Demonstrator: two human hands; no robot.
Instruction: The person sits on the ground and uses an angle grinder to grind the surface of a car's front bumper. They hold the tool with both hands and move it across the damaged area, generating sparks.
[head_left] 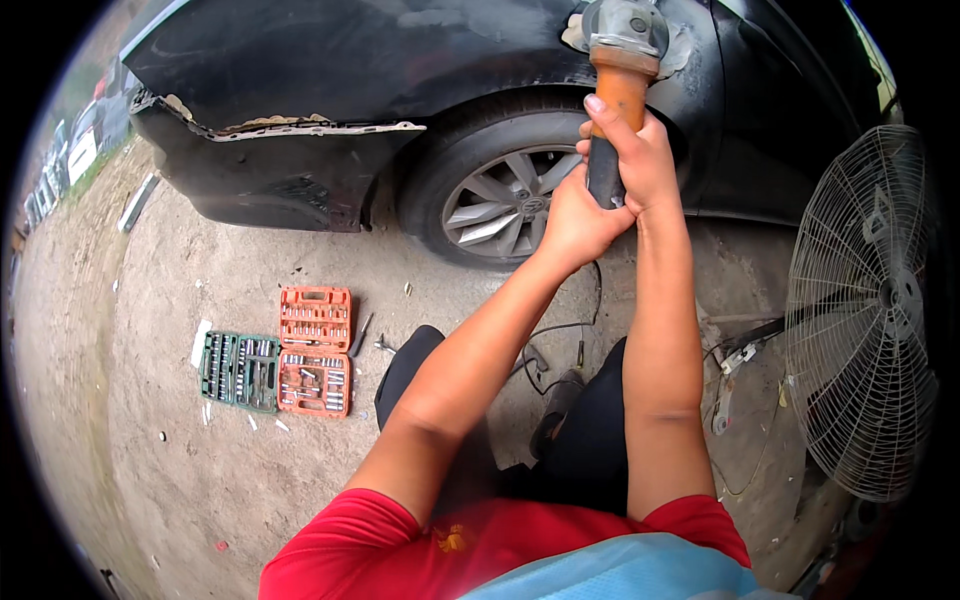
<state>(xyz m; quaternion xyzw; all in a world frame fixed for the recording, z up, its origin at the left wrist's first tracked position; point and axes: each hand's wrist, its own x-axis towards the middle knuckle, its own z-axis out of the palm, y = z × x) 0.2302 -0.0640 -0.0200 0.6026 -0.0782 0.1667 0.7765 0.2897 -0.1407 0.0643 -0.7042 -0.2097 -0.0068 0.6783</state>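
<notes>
Both my hands are closed round an orange and black angle grinder (622,92), held out in front of me. My right hand (648,160) wraps the body higher up, its thumb lying along the orange housing. Lower down, my left hand (583,222) grips the black rear end of the handle. The grinder's metal head and disc guard lie over the black car's fender (480,50), beside a patch of bare, pale filler above the wheel arch. Whether the disc touches the panel cannot be made out.
A wheel (510,205) with silver spokes sits below the fender. The bumper (270,180) has a torn, pale upper edge. On the ground at left lie an orange socket set (316,350) and a green socket case (240,370). A large wire-cage fan (865,310) stands at right. A black cord (598,300) trails near my feet.
</notes>
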